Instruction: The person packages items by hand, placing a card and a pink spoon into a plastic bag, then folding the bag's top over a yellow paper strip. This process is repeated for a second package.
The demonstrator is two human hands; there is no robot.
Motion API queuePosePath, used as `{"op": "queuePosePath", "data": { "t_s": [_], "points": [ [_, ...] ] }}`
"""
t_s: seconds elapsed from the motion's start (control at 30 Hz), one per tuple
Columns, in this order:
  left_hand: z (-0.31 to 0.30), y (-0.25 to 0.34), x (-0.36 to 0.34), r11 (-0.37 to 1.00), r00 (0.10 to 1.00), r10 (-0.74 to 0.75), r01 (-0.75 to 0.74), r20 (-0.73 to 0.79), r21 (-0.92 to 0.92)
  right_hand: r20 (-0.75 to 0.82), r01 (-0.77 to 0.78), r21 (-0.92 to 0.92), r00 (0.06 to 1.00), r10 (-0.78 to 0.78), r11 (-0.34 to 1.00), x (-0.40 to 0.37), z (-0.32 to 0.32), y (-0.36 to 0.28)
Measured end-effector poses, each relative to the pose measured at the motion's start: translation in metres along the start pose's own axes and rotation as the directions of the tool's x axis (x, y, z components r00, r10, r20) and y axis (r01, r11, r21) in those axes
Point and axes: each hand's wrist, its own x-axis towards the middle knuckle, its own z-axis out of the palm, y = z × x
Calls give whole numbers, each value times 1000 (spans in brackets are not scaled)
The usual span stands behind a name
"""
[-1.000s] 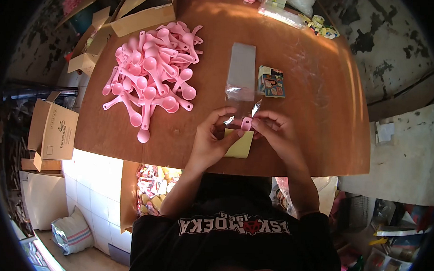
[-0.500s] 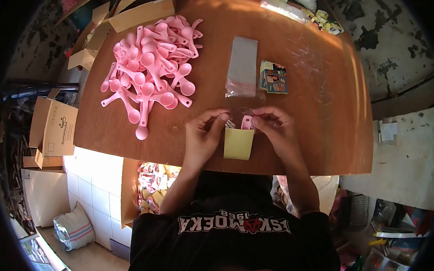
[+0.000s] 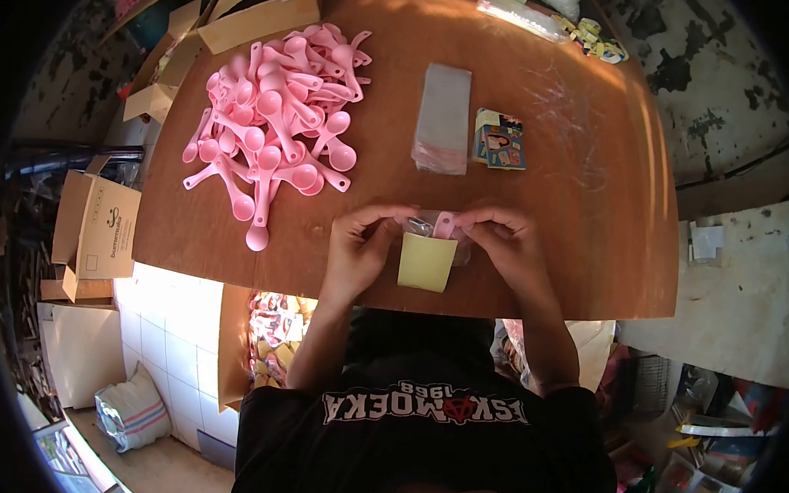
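Observation:
A small clear plastic bag (image 3: 464, 252) is stretched between my hands near the table's front edge. My left hand (image 3: 360, 248) pinches its upper left corner, and my right hand (image 3: 506, 242) pinches the upper right. Inside the bag sits a pale yellow card (image 3: 426, 263), slightly tilted. The holed handle of a pink measuring spoon (image 3: 445, 225) shows above the card; the rest of the spoon is hidden behind it. Beyond my hands lie a stack of clear bags (image 3: 442, 118) and a small stack of printed cards (image 3: 500, 141).
A large heap of pink measuring spoons (image 3: 277, 112) covers the table's left side. An open cardboard box (image 3: 259, 20) stands at the back left. Plastic packs (image 3: 524, 18) and yellow printed pieces (image 3: 600, 41) lie at the back right. Below the front edge is a box of colourful packets (image 3: 279, 329).
The bag with the card has shifted slightly left and tilted. My left hand has moved a little left, and the bag's mouth looks drawn wider between my hands.

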Motion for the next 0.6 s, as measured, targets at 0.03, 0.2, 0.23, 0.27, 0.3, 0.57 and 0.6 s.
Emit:
{"op": "queuePosePath", "data": {
  "t_s": [0.03,0.2,0.23,0.27,0.3,0.57,0.6],
  "points": [
    [0,1,0,1000,1000,10,-10,0,16,1,-2,0,1000,2,1000,-1,1,-1],
    [-3,-1,0,1000,1000,29,-29,-9,10,43,24,-66,999,-21,998,0,-1,-1],
    [-4,0,0,999,1000,13,-13,-3,-34,43,24,-66,999,-21,998,0,0,-2],
    [-5,1,-1,997,1000,-2,3,4,-77,56,62,-74,997,-58,995,0,0,-2],
    [-3,3,-2,997,1000,-4,4,3,-78,70,99,-81,993,-94,992,0,1,-3],
    [1,-5,0,1000,997,-18,18,-72,-5,90,73,-44,994,-68,996,-1,5,-6],
    [1,-4,0,1000,997,-18,17,-72,-4,89,75,-80,994,-68,994,-1,6,-7]
  ]
}}
